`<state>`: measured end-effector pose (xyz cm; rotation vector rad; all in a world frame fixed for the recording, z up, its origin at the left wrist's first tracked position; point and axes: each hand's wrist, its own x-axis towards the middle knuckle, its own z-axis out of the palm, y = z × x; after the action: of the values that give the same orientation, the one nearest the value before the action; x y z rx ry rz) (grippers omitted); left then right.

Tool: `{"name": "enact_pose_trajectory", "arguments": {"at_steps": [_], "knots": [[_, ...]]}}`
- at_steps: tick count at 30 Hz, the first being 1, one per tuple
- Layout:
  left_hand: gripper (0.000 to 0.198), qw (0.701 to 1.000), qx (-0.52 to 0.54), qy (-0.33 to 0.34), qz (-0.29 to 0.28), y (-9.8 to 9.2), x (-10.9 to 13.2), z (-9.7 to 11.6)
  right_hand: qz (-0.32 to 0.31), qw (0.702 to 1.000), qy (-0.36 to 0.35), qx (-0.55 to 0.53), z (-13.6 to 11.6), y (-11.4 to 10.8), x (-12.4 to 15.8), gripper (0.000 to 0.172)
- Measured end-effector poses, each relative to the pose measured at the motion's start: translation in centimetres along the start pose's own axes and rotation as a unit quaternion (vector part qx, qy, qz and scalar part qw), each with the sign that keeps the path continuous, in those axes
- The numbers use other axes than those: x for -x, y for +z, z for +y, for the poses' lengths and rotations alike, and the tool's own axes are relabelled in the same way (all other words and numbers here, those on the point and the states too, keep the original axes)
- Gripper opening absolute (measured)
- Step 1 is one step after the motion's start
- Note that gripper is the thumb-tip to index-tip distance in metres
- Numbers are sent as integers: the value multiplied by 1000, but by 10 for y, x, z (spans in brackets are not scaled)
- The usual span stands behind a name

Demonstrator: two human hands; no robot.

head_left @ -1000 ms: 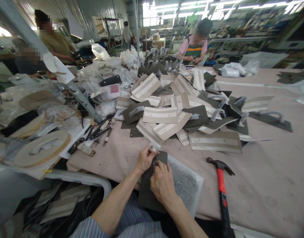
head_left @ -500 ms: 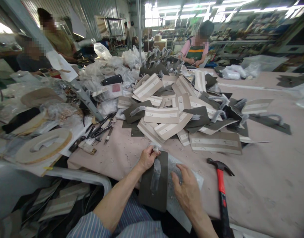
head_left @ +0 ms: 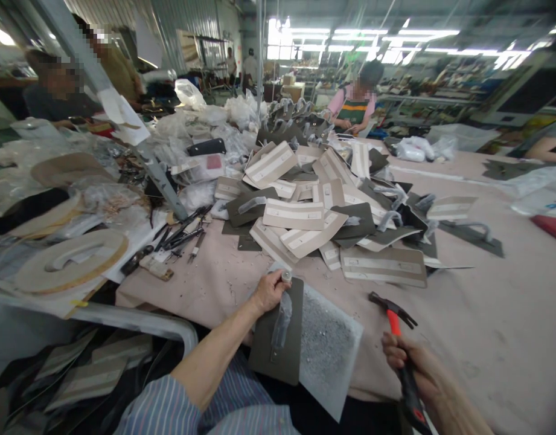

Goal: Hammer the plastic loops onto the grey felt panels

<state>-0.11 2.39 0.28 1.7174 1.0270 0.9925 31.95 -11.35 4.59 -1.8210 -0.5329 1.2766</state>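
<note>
The right grip [head_left: 418, 362] wraps the claw hammer [head_left: 410, 393] at four o'clock while the left grip [head_left: 268, 292] pinches a whitish cylinder [head_left: 286, 275], apparently to steady it, by the dark handled panel [head_left: 290, 356] at six o'clock.

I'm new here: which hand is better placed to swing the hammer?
Probably the right hand: it grips the hammer, while the left hand holds a pale piece at the edge of the dark panel.

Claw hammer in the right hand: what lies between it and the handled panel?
In the head view, from panel to claw hammer: a debris-speckled slab, then pinkish table cover.
</note>
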Motion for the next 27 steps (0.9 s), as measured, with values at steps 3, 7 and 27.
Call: {"name": "enact_pose_trajectory", "arguments": {"at_steps": [3,7,27], "knots": [[14,1000,-6,5,1,0,1,0,-13,996,-47,-70,-39,42,30,30],[14,1000,0,-2,-1,1,3,-2,42,938,-283,193,-61,94,57,40],[20,998,37,-49,-5,5,7,7,-29,826,-346,444,-32,104,46,34]]}}
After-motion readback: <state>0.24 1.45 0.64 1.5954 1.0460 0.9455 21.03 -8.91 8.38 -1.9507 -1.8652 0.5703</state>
